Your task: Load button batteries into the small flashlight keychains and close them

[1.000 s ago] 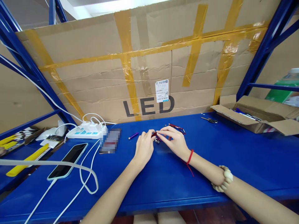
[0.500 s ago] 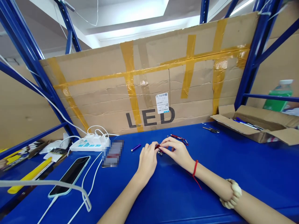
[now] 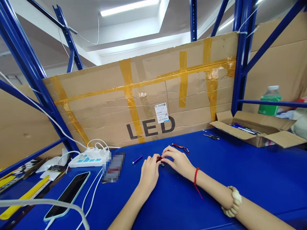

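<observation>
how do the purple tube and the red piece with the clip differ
The purple tube shows no clip; the red piece has a loop-shaped clip at its right end. In view, the purple tube slants up to the right, the red piece down. The purple tube also looks shorter than the red piece with its clip. Both lie on the blue table.

Left hand and right hand pinch a seemingly tubular red piece.

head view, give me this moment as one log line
left hand: holding small red piece | right hand: holding same piece | purple tube: on blue tabletop, left of hands
</observation>
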Demonstrator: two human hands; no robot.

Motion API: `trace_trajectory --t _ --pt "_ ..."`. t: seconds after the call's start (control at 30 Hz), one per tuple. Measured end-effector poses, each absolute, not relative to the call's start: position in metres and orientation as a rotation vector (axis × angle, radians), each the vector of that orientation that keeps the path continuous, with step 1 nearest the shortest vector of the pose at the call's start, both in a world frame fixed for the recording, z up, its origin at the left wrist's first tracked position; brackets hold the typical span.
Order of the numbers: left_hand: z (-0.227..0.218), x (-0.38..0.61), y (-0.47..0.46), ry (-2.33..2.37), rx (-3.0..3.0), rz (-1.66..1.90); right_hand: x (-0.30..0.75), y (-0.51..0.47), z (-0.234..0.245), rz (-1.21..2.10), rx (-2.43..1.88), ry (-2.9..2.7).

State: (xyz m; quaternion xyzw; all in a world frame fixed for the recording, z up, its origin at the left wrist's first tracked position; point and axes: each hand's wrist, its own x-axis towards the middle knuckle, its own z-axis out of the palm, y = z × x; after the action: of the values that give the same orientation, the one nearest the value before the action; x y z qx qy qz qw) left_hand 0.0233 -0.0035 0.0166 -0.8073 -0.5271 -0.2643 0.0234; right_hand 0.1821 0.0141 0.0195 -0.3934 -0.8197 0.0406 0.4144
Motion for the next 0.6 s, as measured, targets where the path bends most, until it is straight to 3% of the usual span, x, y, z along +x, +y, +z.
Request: trace_trajectory --t 0.6 --pt "0.0137 0.0204 0.0033 -1.8 -2.344 -1.224 0.1858 0.0189 0.0153 0.107 -1.172 -2.27"
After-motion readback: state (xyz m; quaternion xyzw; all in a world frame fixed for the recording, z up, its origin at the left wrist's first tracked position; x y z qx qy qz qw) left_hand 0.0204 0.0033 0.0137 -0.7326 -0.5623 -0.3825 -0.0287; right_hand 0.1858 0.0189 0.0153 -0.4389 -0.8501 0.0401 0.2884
